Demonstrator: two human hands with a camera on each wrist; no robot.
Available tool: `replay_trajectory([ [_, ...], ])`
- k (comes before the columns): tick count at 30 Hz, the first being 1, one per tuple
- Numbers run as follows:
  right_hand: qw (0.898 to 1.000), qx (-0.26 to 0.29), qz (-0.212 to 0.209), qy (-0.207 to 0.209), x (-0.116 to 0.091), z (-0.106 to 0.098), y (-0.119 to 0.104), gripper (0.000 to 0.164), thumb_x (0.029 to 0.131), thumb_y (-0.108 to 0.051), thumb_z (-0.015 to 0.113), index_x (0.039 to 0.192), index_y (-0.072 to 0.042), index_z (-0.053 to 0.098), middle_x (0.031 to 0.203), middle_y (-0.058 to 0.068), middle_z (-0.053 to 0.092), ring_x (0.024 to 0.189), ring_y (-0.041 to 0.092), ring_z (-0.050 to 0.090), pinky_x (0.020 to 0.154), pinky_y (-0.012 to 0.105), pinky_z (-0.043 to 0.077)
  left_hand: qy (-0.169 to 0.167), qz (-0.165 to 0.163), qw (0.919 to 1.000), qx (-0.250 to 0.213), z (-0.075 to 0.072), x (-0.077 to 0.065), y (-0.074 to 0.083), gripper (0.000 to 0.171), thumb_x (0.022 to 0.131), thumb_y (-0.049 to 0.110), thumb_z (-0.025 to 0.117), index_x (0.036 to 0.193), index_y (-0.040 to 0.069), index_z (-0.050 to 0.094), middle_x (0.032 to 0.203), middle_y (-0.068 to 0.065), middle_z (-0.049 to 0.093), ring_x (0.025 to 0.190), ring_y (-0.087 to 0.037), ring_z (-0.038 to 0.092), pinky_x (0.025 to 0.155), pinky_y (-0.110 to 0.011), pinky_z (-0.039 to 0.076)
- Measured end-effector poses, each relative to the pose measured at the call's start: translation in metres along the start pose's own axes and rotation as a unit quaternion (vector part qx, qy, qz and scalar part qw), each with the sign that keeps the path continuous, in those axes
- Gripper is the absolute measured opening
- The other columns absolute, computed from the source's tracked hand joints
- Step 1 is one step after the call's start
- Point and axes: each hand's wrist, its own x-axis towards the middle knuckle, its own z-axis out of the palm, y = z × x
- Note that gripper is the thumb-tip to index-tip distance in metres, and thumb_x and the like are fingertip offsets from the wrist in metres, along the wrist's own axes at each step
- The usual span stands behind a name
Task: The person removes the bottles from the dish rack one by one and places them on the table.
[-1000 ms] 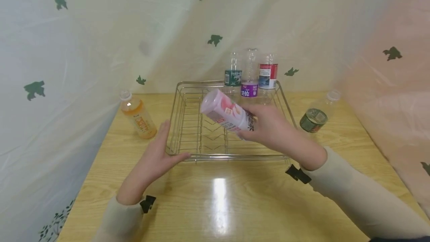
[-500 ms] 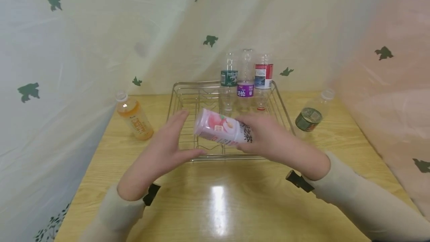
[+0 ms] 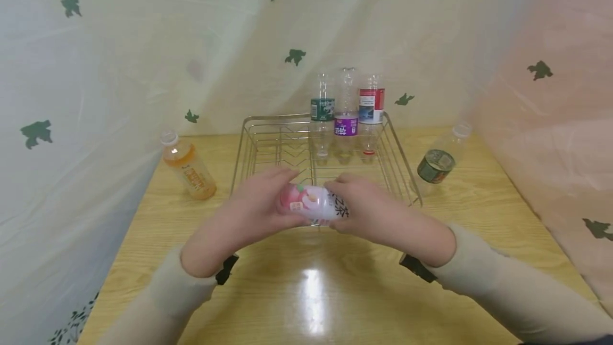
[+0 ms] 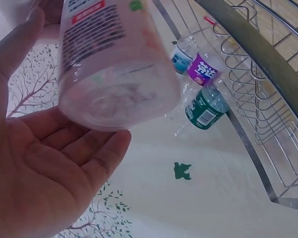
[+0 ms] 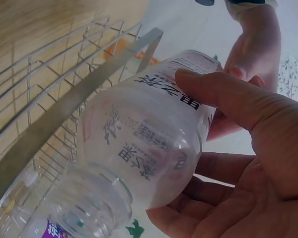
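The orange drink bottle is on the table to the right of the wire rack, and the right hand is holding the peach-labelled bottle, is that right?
Not quite: the orange drink bottle is on the table to the left of the wire rack, as the head view shows. The right hand does hold the peach-labelled bottle.

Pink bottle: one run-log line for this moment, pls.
pink bottle: in air near rack | right hand: grips it | left hand: at its base, contact unclear | three bottles: upside down in rack
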Motion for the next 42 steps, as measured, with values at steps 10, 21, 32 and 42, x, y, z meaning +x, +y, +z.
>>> replay_trajectory([
  [10,0.999,-0.038,-0.026,0.020,-0.002,0.011,-0.004,0.064,0.076,-0.017,0.091,0.131,0.002,0.063,0.115,0.011,0.064,0.096,0.022,0.061,0.080,0.034,0.057,-0.058,0.008,0.9942,0.090,0.014,0.003,0.008,0.056,0.078,0.038,0.090,0.115,0.003,0.066,0.104,-0.004,0.065,0.086,-0.016,0.059,0.070,-0.030,0.055],
  [21,0.995,-0.050,-0.073,0.048,-0.006,0.014,-0.003,0.067,0.077,-0.018,0.091,0.132,0.005,0.061,0.120,0.015,0.063,0.104,0.026,0.061,0.086,0.035,0.057,-0.032,0.038,0.9917,0.118,0.020,-0.002,0.007,0.046,0.077,0.022,0.090,0.109,0.000,0.064,0.096,-0.005,0.063,0.082,-0.018,0.057,0.068,-0.031,0.053],
  [32,0.987,-0.004,-0.128,0.096,-0.018,0.009,0.020,0.088,0.077,-0.038,0.091,0.145,0.002,0.051,0.142,0.015,0.056,0.131,0.033,0.051,0.120,0.055,0.020,-0.036,-0.010,0.9979,0.052,0.017,-0.011,0.001,0.045,0.078,0.015,0.088,0.113,0.001,0.063,0.101,-0.003,0.064,0.085,-0.015,0.057,0.068,-0.027,0.053],
  [42,0.989,0.073,-0.079,0.099,-0.032,0.001,0.039,0.108,0.079,-0.059,0.081,0.161,-0.012,0.029,0.158,0.009,0.038,0.143,0.031,0.037,0.114,0.056,0.033,-0.018,-0.051,0.9984,0.016,0.015,-0.027,-0.013,0.047,0.080,0.013,0.085,0.117,0.001,0.060,0.098,-0.002,0.060,0.081,-0.013,0.055,0.066,-0.027,0.052],
])
